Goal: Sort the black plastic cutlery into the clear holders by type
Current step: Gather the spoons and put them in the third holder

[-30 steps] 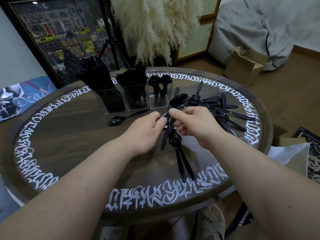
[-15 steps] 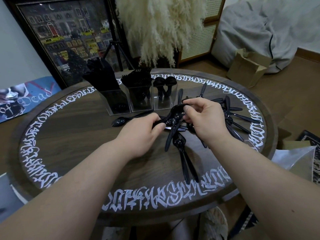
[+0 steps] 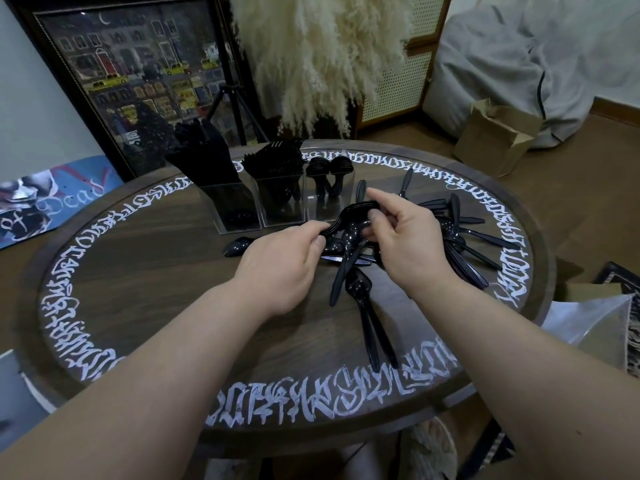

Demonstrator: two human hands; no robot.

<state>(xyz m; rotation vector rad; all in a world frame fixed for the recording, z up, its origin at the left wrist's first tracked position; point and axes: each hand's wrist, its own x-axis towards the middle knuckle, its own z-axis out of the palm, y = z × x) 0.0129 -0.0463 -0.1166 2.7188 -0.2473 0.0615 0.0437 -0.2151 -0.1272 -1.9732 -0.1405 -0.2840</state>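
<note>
Three clear holders stand in a row at the back of the round table: the left holder (image 3: 231,209) is packed with knives, the middle holder (image 3: 281,206) with forks, the right holder (image 3: 329,202) has a few spoons. Just in front of them both hands hold a stacked bunch of black spoons (image 3: 349,220) above the table. My left hand (image 3: 280,268) grips the handle end. My right hand (image 3: 405,237) pinches the bowl end between thumb and fingers. More loose cutlery (image 3: 460,237) lies heaped to the right, partly behind my right hand.
A single spoon (image 3: 237,245) lies left of my left hand. Two pieces of cutlery (image 3: 372,323) lie toward the table's near edge. The wooden table (image 3: 145,271) has white lettering round its rim. Behind it stand a framed picture, pampas grass and a cardboard box.
Both hands have lifted the spoon bunch up and back toward the holders. My right hand shifted from the handles to the bowl end.
</note>
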